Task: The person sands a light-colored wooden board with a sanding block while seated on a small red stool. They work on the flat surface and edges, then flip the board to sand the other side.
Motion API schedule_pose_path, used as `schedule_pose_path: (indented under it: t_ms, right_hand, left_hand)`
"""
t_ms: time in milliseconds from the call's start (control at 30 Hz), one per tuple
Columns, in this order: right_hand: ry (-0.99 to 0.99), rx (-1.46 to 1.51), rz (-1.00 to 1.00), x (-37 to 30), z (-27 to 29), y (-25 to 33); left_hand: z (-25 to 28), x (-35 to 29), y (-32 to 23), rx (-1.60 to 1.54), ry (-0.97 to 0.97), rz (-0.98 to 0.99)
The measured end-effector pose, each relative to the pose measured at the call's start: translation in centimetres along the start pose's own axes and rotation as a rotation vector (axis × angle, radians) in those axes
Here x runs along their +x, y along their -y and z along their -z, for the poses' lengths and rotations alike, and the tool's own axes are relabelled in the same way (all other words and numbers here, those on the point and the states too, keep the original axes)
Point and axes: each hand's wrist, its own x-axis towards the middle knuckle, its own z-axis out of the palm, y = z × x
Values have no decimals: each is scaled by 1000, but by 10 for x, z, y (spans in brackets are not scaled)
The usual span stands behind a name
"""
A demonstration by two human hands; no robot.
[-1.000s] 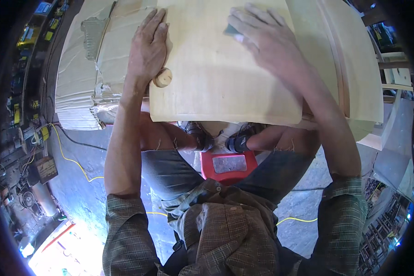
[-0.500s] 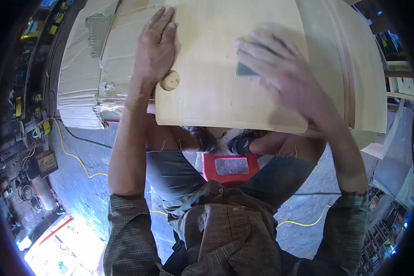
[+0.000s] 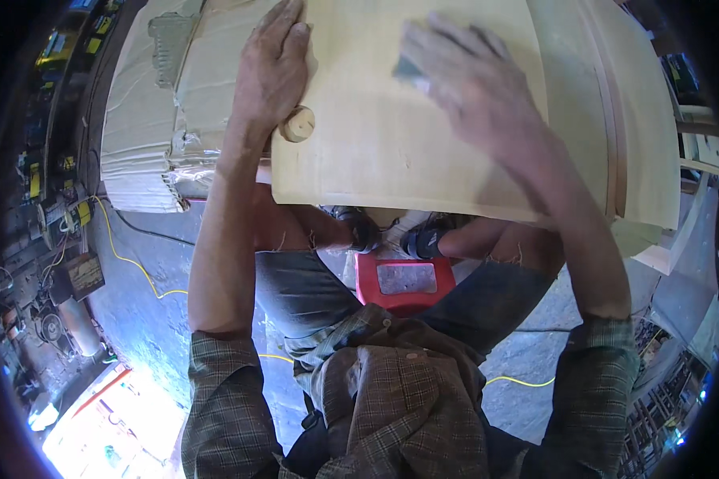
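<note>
A pale, smooth wooden board (image 3: 375,160) lies flat in front of me. My left hand (image 3: 270,72) rests on its left edge, fingers stretched out and holding nothing. Just below that palm is a round notch in the board, with a light wooden disc-like piece (image 3: 300,124) showing in it. My right hand (image 3: 475,84), smeared by motion, presses a dark green piece of sandpaper (image 3: 408,70) onto the board's surface. Most of the sandpaper is hidden under the fingers and palm.
Creased cardboard (image 3: 140,128) lies left of the board, and another pale panel (image 3: 643,120) is on the right. A red plastic stool (image 3: 407,299) stands between my legs. A yellow cable (image 3: 140,275) runs over the floor. Machinery (image 3: 52,327) lines the left side.
My right hand has slid the sandpaper up and slightly left across the board. My left hand stays on the board's left edge. The whole view has shifted slightly.
</note>
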Motion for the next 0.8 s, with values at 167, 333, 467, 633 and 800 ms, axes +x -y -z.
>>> schedule_pose_path:
  t_ms: [167, 333, 467, 633, 800]
  right_hand:
    - [72, 157, 43, -17, 17, 34]
    - [58, 79, -71, 3, 3, 14]
    - [107, 121, -46, -14, 18, 36]
    - [90, 114, -199, 0, 13, 26]
    - [94, 50, -163, -10, 13, 25]
  left_hand:
    - [2, -4, 2, -38, -25, 23]
    - [-4, -1, -3, -14, 17, 40]
    - [0, -4, 5, -40, -29, 5]
    - [-1, -2, 5, 6, -35, -33]
    - [-1, -2, 1, 18, -61, -32]
